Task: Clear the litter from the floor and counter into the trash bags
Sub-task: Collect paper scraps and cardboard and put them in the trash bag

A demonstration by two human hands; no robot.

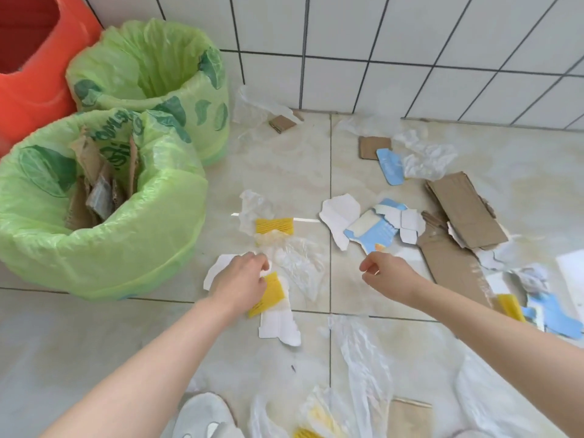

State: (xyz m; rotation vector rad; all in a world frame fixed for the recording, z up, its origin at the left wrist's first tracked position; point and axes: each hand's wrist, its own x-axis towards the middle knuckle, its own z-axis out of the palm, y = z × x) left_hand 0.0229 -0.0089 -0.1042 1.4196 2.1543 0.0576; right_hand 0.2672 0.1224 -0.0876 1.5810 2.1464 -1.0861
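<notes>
Under the left hand's closing grip, thin white card may tear; right hand is curled, apparently empty.

A tiled utility corner: white wall tiles, marble-look floor, lined bins.

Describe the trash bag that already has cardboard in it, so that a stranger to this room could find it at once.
Look at the white tiled wall, then left to the orange bag in the corner. Two green bags stand beside it. The nearer green bag holds brown cardboard pieces; the farther green bag, against the wall, looks empty.
</notes>
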